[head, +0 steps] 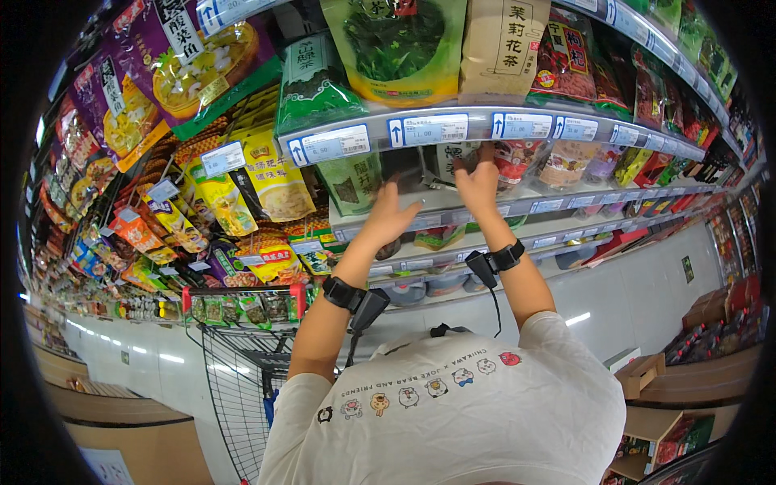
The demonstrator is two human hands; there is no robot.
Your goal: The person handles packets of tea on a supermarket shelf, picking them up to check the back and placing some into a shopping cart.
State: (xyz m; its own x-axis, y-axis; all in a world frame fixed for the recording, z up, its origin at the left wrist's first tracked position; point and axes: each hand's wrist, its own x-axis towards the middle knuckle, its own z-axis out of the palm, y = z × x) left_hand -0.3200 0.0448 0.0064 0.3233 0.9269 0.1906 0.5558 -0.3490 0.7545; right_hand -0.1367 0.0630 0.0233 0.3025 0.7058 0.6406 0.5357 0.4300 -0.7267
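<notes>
Both my hands reach into a store shelf below the upper shelf's price rail. My right hand [479, 185] is at the front of a black and white tea bag [451, 162], its fingertips partly behind the rail; whether they grip the bag cannot be told. Left of it, my left hand [390, 212] is raised with thumb and fingers apart, holding nothing, near the shelf's front edge. A green tea pouch [350, 182] stands upright just left of that hand. Beside my right hand, on its right, is a red and white food pouch [516, 159].
Large tea bags [400, 48] stand on the upper shelf above the price rail [418, 128]. Hanging yellow seasoning pouches [279, 176] are at the left. A wire shopping cart [233, 388] is at my lower left. Cardboard boxes [642, 373] stand at the lower right.
</notes>
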